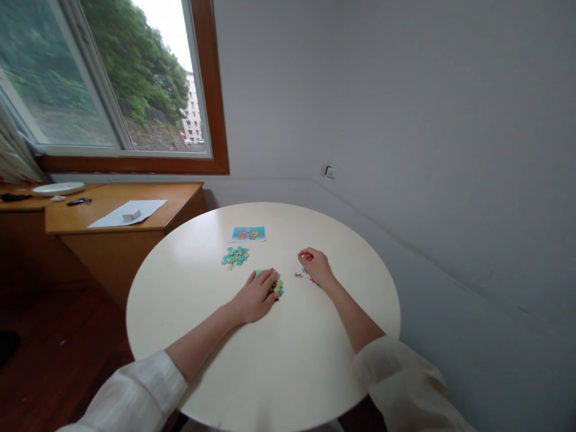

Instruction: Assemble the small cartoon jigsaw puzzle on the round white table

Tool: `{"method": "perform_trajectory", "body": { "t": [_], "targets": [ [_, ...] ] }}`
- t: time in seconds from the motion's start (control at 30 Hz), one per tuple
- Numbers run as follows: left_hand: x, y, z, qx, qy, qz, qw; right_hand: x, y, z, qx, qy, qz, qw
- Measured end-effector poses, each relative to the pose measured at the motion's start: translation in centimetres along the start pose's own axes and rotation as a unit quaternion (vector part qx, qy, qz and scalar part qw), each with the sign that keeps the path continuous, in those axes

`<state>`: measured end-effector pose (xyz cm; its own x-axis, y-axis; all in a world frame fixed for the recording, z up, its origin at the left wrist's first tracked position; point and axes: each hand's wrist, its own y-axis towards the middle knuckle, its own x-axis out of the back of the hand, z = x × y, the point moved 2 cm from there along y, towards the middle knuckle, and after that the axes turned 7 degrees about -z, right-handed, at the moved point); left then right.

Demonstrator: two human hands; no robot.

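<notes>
The left hand (pixel 256 297) lies palm down on a partly joined patch of colourful cardboard jigsaw pieces (pixel 278 287), its fingers laid out flat and the thumb standing apart from them, covering much of the patch; yellow, teal and dark bits show beside the fingers and thumb. The right hand (pixel 317 267) is to the right of that patch, its fingers curled in and the tips drawn close to the thumb; whether a piece is pinched there I cannot tell. A few small loose jigsaw pieces (pixel 299 275) in mixed colours lie just beside and partly behind the right hand, apart from the patch. Beyond the left hand, a loose heap of teal and pale green jigsaw pieces (pixel 234 257) sits on the round, cream-white tabletop (pixel 256 378), and farther back, near the heap, lies a rectangular printed picture sheet (pixel 248 234) with a teal background and pink and yellow figures. Off to the left stands a brown wooden desk (pixel 112 240) bearing a white sheet of paper (pixel 150 208) with a small white block (pixel 131 215) on it, and a round white plate (pixel 58 188) near the window (pixel 220 120).
</notes>
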<state>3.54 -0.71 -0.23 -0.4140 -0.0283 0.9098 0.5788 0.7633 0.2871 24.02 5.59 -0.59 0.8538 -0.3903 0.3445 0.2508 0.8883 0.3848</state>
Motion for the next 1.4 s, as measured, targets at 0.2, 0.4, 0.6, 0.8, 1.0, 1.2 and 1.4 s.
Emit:
{"method": "perform_trajectory", "body": {
  "t": [0.2,0.4,0.6,0.8,1.0,1.2,1.4],
  "targets": [
    [0.2,0.3,1.0,0.03,-0.012,-0.041,0.999,-0.1,-0.1,0.6,0.017,0.01,-0.009,1.0],
    [0.3,0.5,1.6,0.079,-0.008,-0.056,0.995,0.0,-0.3,1.0,0.019,0.006,-0.012,1.0],
    [0.2,0.5,2.0,0.113,-0.013,-0.049,0.992,-0.2,-0.5,1.4,0.017,0.0,-0.005,1.0],
    [0.4,0.6,2.4,0.142,-0.014,-0.037,0.989,-0.4,-0.6,1.7,0.011,0.003,0.009,1.0],
    [0.4,0.8,2.5,0.15,-0.021,-0.027,0.988,-0.6,-0.6,2.0,0.009,-0.006,0.027,1.0],
    [0.3,1.0,2.7,0.151,-0.033,-0.04,0.987,-0.7,-0.3,1.6,0.01,-0.012,0.024,1.0],
    [0.1,1.1,3.1,0.151,-0.038,-0.049,0.987,-0.7,0.2,0.9,0.018,-0.028,0.007,0.999]
  ]
}}
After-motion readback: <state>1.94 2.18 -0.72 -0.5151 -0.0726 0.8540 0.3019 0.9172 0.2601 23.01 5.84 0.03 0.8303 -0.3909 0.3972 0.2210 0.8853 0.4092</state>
